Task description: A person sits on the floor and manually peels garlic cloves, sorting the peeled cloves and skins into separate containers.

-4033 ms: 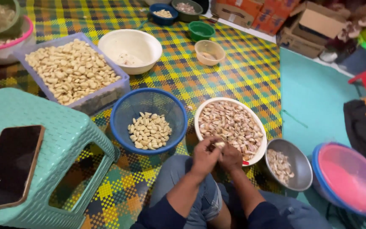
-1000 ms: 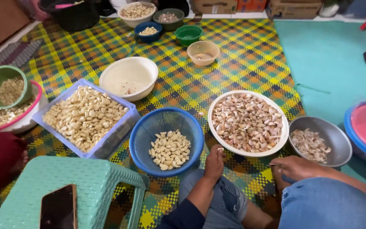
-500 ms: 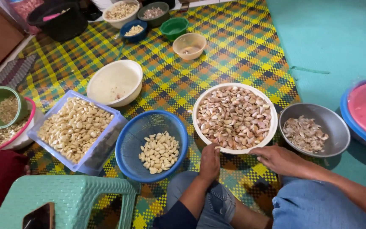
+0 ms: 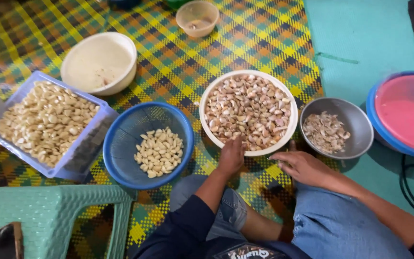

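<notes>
Two hands low: left hand (image 4: 231,156) curls fingers into the round white bowl of unpeeled garlic cloves (image 4: 248,113); right hand (image 4: 302,167) rests loosely open, empty, just before the round steel bowl of skins (image 4: 336,127).

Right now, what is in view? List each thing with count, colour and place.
white bowl of unpeeled garlic: 1, white, centre
blue bowl of peeled cloves: 1, blue, left of it
steel bowl of skins: 1, grey, right
clear tray of peeled cloves: 1, pale blue, far left
empty white bowl: 1, upper left
small beige bowl: 1, top
pink-and-blue basin: 1, right edge
green stool: 1, bottom left
left hand: at white bowl's rim
right hand: on mat, beside steel bowl
</notes>
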